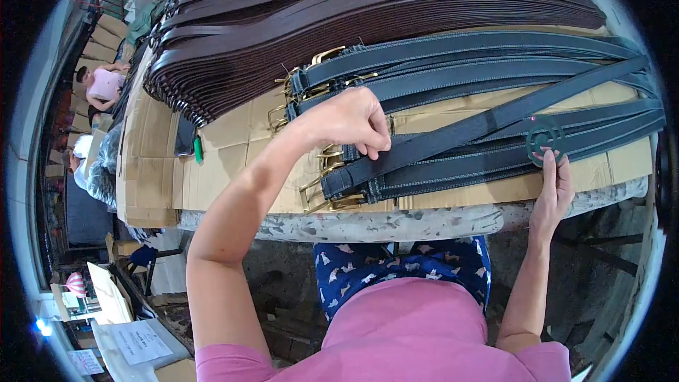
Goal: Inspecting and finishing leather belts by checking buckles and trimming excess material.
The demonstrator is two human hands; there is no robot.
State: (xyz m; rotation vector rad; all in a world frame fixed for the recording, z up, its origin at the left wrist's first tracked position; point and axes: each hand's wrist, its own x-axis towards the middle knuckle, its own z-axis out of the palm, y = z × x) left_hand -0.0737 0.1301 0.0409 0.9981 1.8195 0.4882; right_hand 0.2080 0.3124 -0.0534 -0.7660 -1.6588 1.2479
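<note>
counter (424, 223): worn edge, covered with cardboard (226, 163)
on cardboard: brown belts (353, 7); navy belts (495, 64); green lighter (199, 149)
</note>
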